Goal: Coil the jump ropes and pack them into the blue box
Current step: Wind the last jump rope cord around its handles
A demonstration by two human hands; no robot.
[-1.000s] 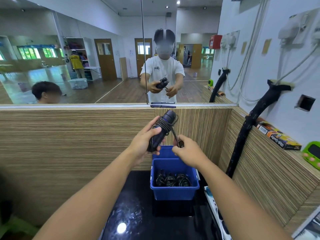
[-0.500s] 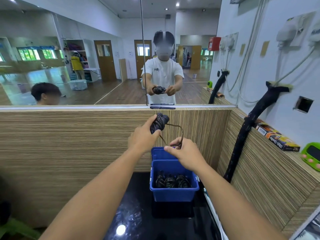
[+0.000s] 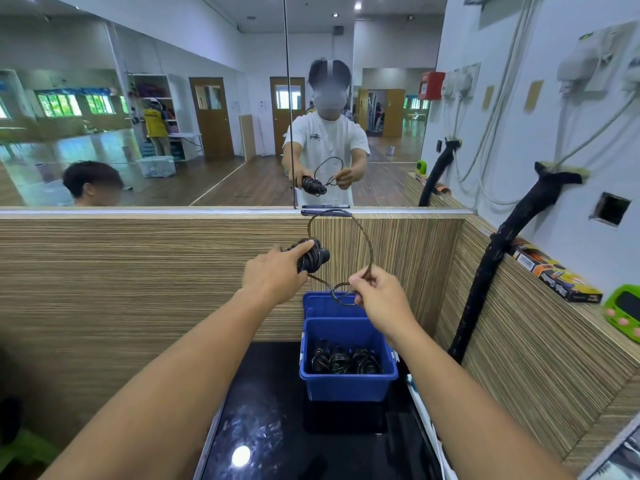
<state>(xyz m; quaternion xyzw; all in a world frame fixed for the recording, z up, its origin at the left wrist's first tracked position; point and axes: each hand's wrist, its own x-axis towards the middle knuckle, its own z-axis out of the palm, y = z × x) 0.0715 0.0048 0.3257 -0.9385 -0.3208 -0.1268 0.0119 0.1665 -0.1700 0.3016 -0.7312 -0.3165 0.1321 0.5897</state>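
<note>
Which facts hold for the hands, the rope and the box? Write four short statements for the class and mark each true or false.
1. The left hand grips the wound rope bundle. True.
2. The right hand holds nothing. False: it pinches the loose loop of that rope.
3. The blue box has coiled ropes inside. True.
4. The blue box stands on bare wood. False: it stands on a glossy black surface.
</note>
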